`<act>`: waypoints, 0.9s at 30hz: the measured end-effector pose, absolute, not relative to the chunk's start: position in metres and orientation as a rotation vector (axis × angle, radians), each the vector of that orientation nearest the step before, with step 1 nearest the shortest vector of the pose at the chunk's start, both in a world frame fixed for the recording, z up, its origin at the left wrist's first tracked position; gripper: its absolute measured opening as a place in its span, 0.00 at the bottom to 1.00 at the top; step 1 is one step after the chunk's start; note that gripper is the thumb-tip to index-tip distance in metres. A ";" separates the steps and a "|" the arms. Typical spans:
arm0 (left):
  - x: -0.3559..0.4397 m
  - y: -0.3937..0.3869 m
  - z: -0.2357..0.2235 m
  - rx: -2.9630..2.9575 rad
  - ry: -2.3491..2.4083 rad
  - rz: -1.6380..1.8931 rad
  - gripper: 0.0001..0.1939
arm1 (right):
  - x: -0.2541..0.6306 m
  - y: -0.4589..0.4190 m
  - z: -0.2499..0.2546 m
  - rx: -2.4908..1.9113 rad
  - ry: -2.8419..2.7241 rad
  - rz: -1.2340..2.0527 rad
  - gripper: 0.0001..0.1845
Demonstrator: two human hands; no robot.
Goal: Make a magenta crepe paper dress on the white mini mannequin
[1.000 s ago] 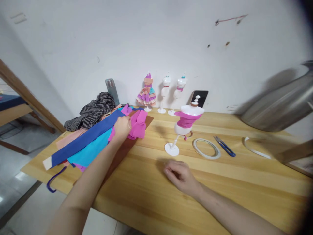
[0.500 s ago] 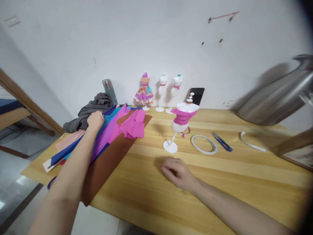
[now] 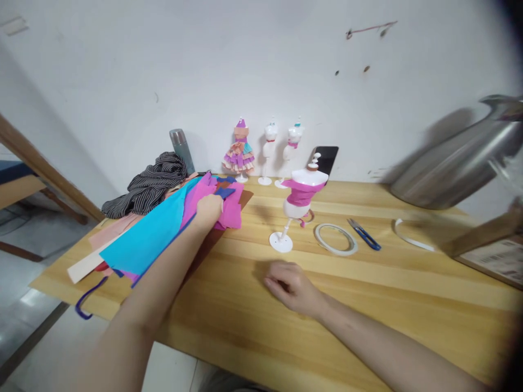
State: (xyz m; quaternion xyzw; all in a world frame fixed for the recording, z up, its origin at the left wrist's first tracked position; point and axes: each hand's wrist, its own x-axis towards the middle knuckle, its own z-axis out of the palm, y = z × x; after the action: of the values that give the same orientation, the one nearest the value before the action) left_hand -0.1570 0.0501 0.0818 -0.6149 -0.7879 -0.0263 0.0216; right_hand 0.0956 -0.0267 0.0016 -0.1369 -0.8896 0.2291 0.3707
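Note:
My left hand is closed on a dark blue crepe paper sheet above the paper pile. A corner of that sheet sticks out past my fingers, and its edge runs back along my forearm. Beside it lie a turquoise sheet and pink-purple pieces; a brown sheet is mostly hidden by my arm. My right hand rests on the table with its fingers curled and nothing visible in them. Just beyond it stands a small white dress form wrapped in a pink band.
A roll of tape, blue thread snips and a white strip lie right of the form. Against the wall stand a ruffled dress form, two small forms, a phone and a flask. A steel jug is at right.
My left hand has moved right from beside the striped cloth, bringing the dark blue sheet over the pile and uncovering the turquoise sheet. My right hand stays resting on the table.

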 end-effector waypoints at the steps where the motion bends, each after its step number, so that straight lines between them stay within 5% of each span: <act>1: -0.149 0.051 0.075 -1.905 -2.449 -0.060 0.18 | 0.096 -0.027 0.002 -0.347 -2.286 0.582 0.17; 9: -0.130 0.053 0.042 -1.878 -2.479 0.046 0.14 | 0.097 -0.027 0.001 -0.298 -2.316 0.574 0.15; 27: -0.169 0.042 0.059 -1.772 -2.527 -0.115 0.18 | 0.096 -0.028 0.002 -0.306 -2.338 0.565 0.17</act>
State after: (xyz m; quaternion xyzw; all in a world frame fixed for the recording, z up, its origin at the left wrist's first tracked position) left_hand -0.1691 0.0420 0.0592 -0.5737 -0.8178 -0.0372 0.0266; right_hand 0.0955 -0.0279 0.0024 -0.1181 -0.9030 0.2184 0.3508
